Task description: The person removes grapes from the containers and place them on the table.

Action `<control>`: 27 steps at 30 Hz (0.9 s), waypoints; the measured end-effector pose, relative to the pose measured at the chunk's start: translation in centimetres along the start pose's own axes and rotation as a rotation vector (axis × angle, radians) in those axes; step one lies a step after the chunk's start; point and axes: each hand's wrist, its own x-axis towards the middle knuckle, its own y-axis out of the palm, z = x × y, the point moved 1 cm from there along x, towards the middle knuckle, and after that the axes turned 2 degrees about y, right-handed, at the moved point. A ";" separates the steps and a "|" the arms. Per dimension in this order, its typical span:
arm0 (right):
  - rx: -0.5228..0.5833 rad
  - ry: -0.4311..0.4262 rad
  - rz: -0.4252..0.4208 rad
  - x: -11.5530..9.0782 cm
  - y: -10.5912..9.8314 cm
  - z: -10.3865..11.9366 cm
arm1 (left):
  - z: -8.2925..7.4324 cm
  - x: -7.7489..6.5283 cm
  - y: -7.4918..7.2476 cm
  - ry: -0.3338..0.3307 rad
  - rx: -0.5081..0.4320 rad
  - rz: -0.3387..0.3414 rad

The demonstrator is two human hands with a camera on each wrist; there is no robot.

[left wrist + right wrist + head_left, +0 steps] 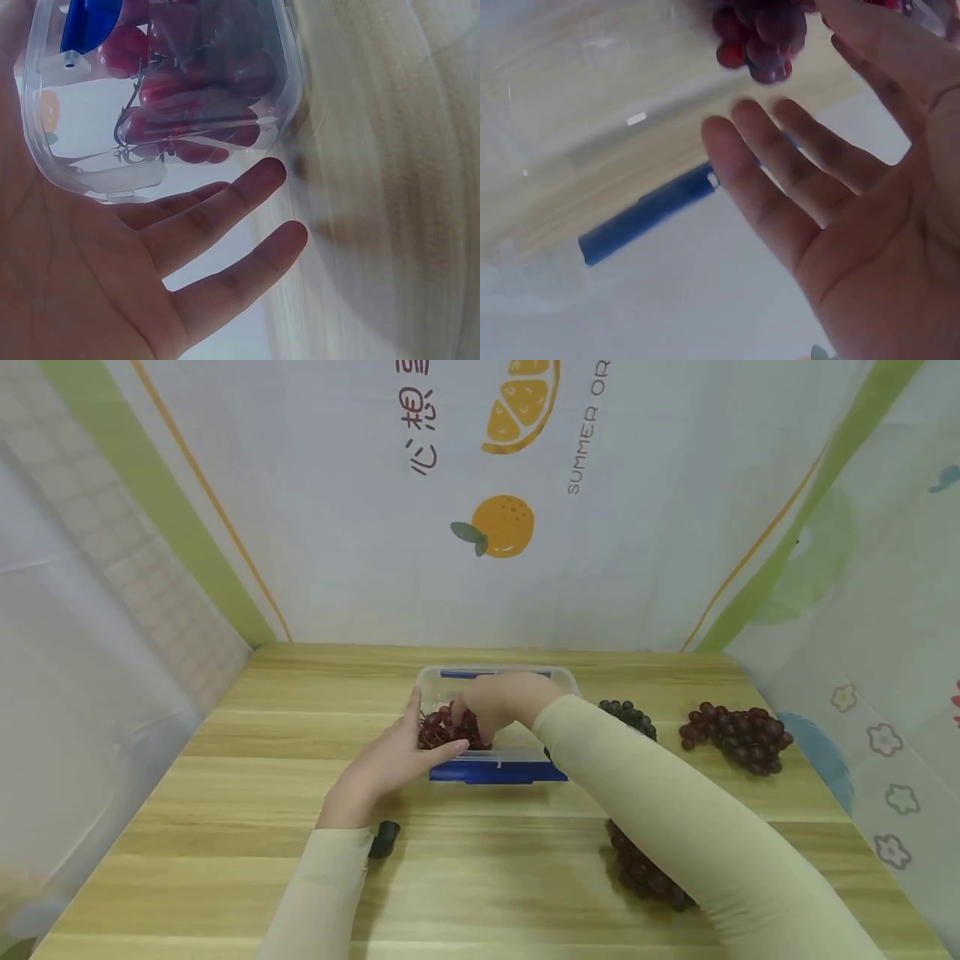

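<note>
A clear plastic container [528, 755] with blue clips stands near the far side of the table. Inside, at its left end, lies a bunch of red grapes [442, 731]. My left hand [386, 760] is spread around that end, its thumb along the near rim; the left wrist view shows straight fingers [232, 285] beside the clear wall. Reaching in from above, my right hand [510, 700] is at the grapes. In the right wrist view its fingers [765, 191] extend loosely apart below the grapes [769, 37], and the thumb is close against them.
A dark bunch of grapes [632, 717] sits right of the container, partly behind the right sleeve [637, 777]. Farther right lies a reddish bunch [738, 737]. Another bunch [648, 870] is nearer, partly under the right forearm. A printed cloth [360, 568] hangs behind the wooden table [480, 877].
</note>
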 end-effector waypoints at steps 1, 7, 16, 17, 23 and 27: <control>0.004 -0.012 0.000 0.3 0.2 0.2 | 0.0 0.0 0.0 0.003 -0.001 0.003; 0.007 -0.029 0.014 1.7 1.4 0.6 | 0.0 0.1 0.1 0.002 0.000 0.002; -0.066 0.025 -0.049 2.4 2.7 0.1 | -0.4 -0.1 0.0 0.000 -0.018 -0.002; -0.065 0.025 -0.052 2.4 2.8 0.1 | -0.4 -0.1 0.0 0.004 -0.022 0.000; -0.156 0.041 -0.081 2.7 3.0 0.8 | -0.2 -0.2 0.0 0.007 -0.032 0.012; -0.200 0.055 -0.088 3.1 3.2 1.1 | -0.1 -0.2 0.0 0.010 -0.027 0.009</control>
